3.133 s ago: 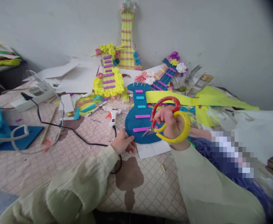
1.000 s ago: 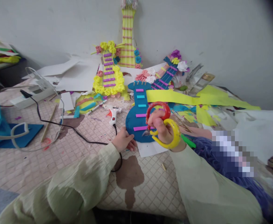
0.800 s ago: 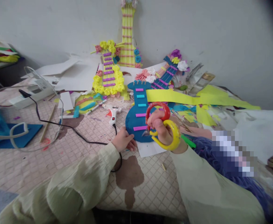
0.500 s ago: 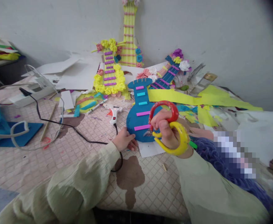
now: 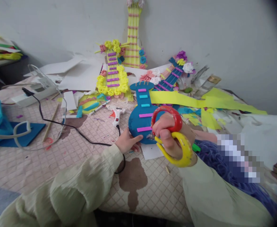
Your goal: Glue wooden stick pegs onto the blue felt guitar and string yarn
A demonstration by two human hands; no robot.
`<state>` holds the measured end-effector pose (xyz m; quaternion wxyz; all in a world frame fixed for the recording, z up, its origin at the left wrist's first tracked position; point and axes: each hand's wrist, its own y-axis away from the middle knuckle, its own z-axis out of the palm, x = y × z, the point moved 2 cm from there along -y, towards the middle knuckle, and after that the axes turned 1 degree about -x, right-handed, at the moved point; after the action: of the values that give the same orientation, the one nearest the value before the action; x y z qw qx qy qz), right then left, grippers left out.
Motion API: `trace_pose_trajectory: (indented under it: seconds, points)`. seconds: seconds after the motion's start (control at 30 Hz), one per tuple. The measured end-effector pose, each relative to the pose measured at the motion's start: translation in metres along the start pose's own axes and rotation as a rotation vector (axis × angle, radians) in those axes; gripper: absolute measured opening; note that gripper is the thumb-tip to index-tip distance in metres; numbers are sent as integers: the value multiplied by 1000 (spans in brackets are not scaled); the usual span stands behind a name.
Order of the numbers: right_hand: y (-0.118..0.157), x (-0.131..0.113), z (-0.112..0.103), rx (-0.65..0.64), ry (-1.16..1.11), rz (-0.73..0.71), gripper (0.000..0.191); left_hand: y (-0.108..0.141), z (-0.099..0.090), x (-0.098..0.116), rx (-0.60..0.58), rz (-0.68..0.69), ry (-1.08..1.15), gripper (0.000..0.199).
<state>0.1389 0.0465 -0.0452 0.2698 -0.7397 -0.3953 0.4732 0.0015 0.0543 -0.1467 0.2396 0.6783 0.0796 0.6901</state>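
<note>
Gripping scissors [image 5: 170, 134] in the closed right hand [image 5: 169, 138], pressing the guitar [image 5: 140, 121] edge down with loosely spread left hand [image 5: 126, 142] fingers.

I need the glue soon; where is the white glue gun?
In the head view, the glue gun lies on the quilted cover, just left of the blue guitar, beyond the left hand.

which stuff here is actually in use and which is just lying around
In use:
- blue guitar cutout, steadied by the left hand
- scissors, held in the right hand

Lying about:
- glue gun
- black cord
- yellow flower guitar
- yellow paper strip
- white marker
</note>
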Motion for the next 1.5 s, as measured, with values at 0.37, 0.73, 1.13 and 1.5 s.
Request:
trace_pose_trajectory:
  seconds: [0.37, 0.73, 1.13, 1.5]
  points:
    - [-16, -16, -29, 269, -33, 368, 22, -1, -1, -4, 1, 22, -34, 45]
    - [-4, -17, -52, 342, 527, 388, 29, -1, -1, -2, -24, 1, -38, 33]
    - [15, -19, -31, 447, 561, 517, 40, -8, -3, -9, -50, 28, -29, 36]
    - [22, -12, -22, 375, 590, 551, 39, -9, -3, -9, -38, 39, -60, 41]
